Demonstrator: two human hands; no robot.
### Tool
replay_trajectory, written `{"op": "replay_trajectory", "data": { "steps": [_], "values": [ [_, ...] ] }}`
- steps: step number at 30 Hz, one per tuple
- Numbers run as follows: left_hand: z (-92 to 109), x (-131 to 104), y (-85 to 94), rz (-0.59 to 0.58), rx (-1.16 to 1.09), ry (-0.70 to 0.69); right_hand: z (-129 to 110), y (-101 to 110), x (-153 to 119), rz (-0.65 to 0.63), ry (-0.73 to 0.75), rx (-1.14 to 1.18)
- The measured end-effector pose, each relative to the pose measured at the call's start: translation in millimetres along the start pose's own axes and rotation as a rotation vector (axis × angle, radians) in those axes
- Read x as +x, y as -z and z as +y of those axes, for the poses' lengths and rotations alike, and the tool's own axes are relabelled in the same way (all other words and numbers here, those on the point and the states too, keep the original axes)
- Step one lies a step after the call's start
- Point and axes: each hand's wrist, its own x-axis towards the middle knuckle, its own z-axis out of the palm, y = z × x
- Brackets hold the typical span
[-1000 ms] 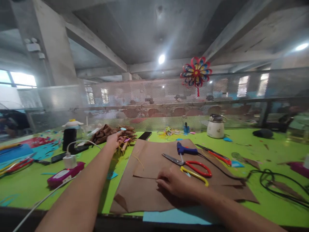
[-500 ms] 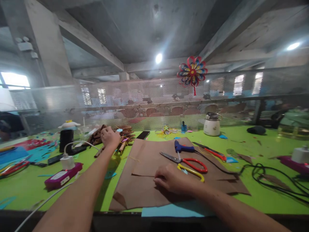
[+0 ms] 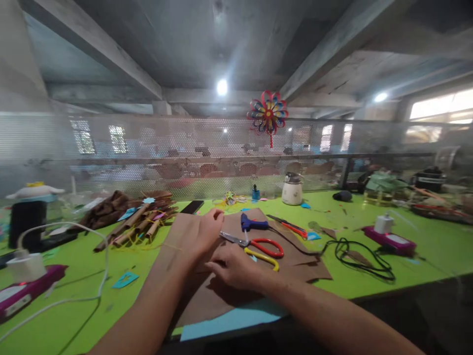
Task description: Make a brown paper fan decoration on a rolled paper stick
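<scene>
My left hand point(image 3: 210, 230) is over the brown paper sheets point(image 3: 166, 268), its fingers curled toward the scissors' tips. What it holds, if anything, is hidden. Just nearer me and to the right, my right hand point(image 3: 233, 266) rests low over the same paper with bent fingers drawn together; I cannot make out anything in them. Scissors with one red and one yellow handle point(image 3: 266, 247) lie beyond the right hand. Behind them a blue glue gun point(image 3: 253, 223) lies on its side on the paper. Light blue paper point(image 3: 229, 323) sticks out under the brown sheets at the table's front edge.
Rolled brown paper pieces point(image 3: 127, 227) with yellow strands are heaped at the left. A black phone point(image 3: 192, 206), a red-handled cutter point(image 3: 291, 228) and a white jar point(image 3: 292, 191) lie or stand farther back. Purple power strips point(image 3: 389, 240) and black cable loops point(image 3: 360, 261) are also on the green table.
My left hand has come from the brown heap back over the paper, close to my right hand. The right hand stays near the scissors. The view has turned right.
</scene>
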Motion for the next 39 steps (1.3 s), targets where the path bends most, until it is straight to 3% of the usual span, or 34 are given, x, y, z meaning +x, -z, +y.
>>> {"op": "replay_trajectory", "data": {
  "steps": [4,14,24,39],
  "values": [
    [-11,-10,8.2,-0.028,0.072,-0.021,1,2,0,0.083,-0.035,0.020],
    [-46,4,13.7,0.131,-0.076,0.091,16,-4,3,0.264,-0.059,-0.098],
    [-34,1,17.4,0.162,-0.036,0.028,8,-5,1,0.195,-0.019,-0.141],
    [-33,-3,12.6,0.042,-0.023,-0.035,2,-4,0,0.193,0.030,-0.135]
  ]
}}
